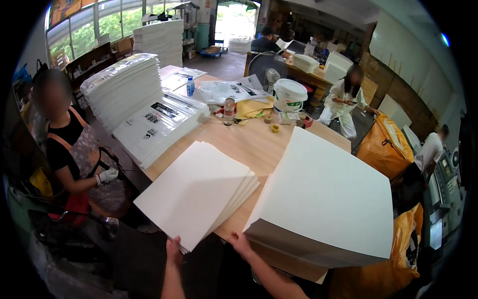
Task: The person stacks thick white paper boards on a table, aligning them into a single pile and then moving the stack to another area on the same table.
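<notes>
Head view: left hand (174, 250) pinches fanned white paper stack (196, 187) at corner; right hand (241, 244) beside tall white paper block (328, 192), grip unclear. Weak pinch could splay stack.

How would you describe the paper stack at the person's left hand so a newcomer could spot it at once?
Start at the light wooden table and go to its near edge, where the person's left hand meets a corner of the thin white stack. Unlike the tall white block to its right, it is low, with layers fanned in steps along its right side.
</notes>
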`<state>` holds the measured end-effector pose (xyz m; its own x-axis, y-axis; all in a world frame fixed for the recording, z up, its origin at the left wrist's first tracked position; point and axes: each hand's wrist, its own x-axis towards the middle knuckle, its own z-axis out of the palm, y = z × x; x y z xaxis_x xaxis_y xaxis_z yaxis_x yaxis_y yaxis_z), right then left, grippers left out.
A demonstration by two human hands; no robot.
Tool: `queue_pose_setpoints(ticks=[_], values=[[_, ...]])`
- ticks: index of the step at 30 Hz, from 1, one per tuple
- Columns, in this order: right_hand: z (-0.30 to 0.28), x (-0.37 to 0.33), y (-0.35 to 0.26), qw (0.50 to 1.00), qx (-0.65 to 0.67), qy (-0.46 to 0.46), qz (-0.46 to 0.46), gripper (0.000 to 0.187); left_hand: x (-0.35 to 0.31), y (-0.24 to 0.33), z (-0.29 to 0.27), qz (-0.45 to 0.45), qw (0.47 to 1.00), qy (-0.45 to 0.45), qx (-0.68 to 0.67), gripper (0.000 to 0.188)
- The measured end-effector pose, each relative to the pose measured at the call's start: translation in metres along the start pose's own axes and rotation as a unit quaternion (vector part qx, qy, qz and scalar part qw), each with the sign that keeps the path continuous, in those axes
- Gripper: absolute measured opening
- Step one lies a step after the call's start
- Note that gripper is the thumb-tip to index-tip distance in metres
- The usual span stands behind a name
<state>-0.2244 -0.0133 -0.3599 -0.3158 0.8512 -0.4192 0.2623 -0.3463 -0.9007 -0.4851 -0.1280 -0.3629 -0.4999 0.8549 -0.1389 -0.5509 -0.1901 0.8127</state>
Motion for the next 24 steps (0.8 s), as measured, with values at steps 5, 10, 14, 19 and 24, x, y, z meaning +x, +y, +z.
queue_pose_setpoints(ticks=[5,10,14,19,24], values=[[-0.084,-0.125,0.056,0.977,0.063,-0.183,0.088,0.038,0.073,-0.029,0.025,-0.04,0.998,-0.004,-0.048,0.053],[-0.205,-0.248,0.091,0.99,0.092,0.061,0.093,0.032,0.126,-0.054,0.009,-0.13,0.982,-0.002,-0.137,0.047],[-0.283,-0.334,0.102,0.945,0.072,0.313,0.061,0.024,0.122,-0.049,-0.001,-0.146,0.967,0.198,0.068,0.033],[-0.341,-0.397,0.015,0.809,0.133,0.56,-0.121,0.024,0.057,0.028,0.129,0.058,0.984,0.065,0.154,0.059],[-0.387,-0.387,-0.066,0.767,0.105,0.556,-0.302,0.05,-0.02,0.083,0.305,0.146,0.966,-0.164,0.139,0.071]])
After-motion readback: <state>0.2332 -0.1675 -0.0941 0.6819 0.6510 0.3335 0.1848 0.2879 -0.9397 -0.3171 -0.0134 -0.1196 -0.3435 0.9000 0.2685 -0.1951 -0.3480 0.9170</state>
